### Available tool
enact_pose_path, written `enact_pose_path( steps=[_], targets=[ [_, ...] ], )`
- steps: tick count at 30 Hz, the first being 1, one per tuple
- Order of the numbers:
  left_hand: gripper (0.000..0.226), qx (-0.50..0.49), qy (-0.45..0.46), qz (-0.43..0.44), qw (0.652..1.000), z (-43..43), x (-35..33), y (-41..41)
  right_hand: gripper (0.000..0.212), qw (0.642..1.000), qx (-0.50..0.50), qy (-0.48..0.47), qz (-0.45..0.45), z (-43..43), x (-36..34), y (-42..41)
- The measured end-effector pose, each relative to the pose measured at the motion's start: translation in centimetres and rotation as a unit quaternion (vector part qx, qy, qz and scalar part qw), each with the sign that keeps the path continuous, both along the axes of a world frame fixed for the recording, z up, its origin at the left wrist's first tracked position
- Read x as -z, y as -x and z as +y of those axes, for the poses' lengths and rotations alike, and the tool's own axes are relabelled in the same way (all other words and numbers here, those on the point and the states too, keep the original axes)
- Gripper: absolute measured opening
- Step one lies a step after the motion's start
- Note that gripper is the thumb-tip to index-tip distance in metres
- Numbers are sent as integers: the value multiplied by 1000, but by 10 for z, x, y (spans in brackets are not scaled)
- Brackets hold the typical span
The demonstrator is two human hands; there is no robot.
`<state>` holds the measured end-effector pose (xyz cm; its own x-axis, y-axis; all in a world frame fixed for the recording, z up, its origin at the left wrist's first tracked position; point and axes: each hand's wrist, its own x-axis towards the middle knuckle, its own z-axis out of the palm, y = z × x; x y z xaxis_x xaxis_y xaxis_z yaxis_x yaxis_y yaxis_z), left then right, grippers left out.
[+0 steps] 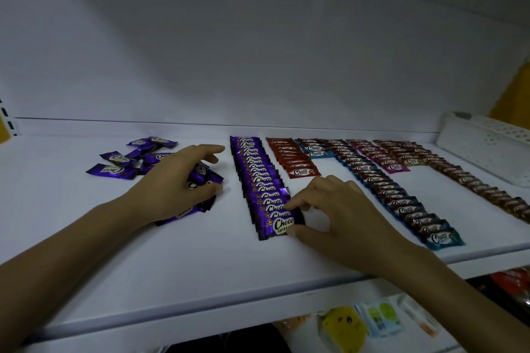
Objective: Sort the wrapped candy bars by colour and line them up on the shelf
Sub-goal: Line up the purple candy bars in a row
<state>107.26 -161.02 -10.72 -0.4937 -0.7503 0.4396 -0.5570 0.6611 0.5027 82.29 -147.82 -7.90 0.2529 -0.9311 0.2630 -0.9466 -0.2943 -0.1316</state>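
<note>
A long overlapping row of purple candy bars (255, 178) runs from the back of the white shelf (143, 252) toward its front. My right hand (335, 209) pinches the nearest purple bar (279, 225) at its right end, at the front of that row. My left hand (177, 183) holds a bunch of purple bars (202, 178), its index finger stretched out. Loose purple bars (129, 159) lie scattered behind it. To the right run a red row (292, 156), a blue row (395, 198), a pink row (378, 156) and a brown row (470, 180).
A white perforated basket (487, 146) stands at the shelf's back right corner. The shelf's back wall rises right behind the rows. Below the front edge, packaged goods (361, 321) sit on a lower shelf.
</note>
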Motion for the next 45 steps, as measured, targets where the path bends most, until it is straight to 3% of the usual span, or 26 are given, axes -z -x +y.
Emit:
enact_pose_path(
  steps=[4,8,12,14,17,19,21,23,25,27,29,34,38,43,45],
  targets=[
    [65,0,0,2,1000,0,0,-1,44,1000,-4,1,17,0,4,0],
    [67,1,29,17,999,1,-1,-2,42,998,-14,39,-48,-3,1,-7],
    [71,7,85,57,995,6,-7,1,25,986,-37,54,-155,-25,-8,-29],
    [74,18,106,103,989,10,-10,5,24,968,-40,17,-248,-43,-18,-46],
    [76,20,109,175,978,13,-15,8,34,922,-16,-133,-362,-72,-34,-72],
    [77,17,120,199,972,12,-16,7,20,885,-16,-205,-417,-85,-41,-83],
    [78,1,84,234,969,10,-15,6,7,865,-22,-218,-452,-91,-44,-92],
    [72,-26,-35,297,954,7,-12,6,14,860,-11,-194,-472,-96,-42,-99],
    [51,-37,-144,328,933,3,-8,8,19,858,4,-170,-485,-98,-35,-103],
    [19,-26,-155,306,939,-1,-6,8,16,852,14,-162,-498,-99,-31,-107],
    [2,-8,-146,293,945,-2,-8,6,13,842,25,-142,-520,-101,-31,-107],
    [10,-10,-158,293,943,-5,-5,0,9,805,50,-101,-582,-114,-47,-100],
    [17,7,-200,388,900,-9,-6,-1,15,786,35,-135,-602,-114,-46,-102],
    [25,1,-215,428,878,-13,-7,-4,16,821,16,-171,-545,-110,-38,-98],
    [21,12,-205,418,885,-12,-8,-5,12,832,7,-167,-529,-108,-34,-97]
  ],
)
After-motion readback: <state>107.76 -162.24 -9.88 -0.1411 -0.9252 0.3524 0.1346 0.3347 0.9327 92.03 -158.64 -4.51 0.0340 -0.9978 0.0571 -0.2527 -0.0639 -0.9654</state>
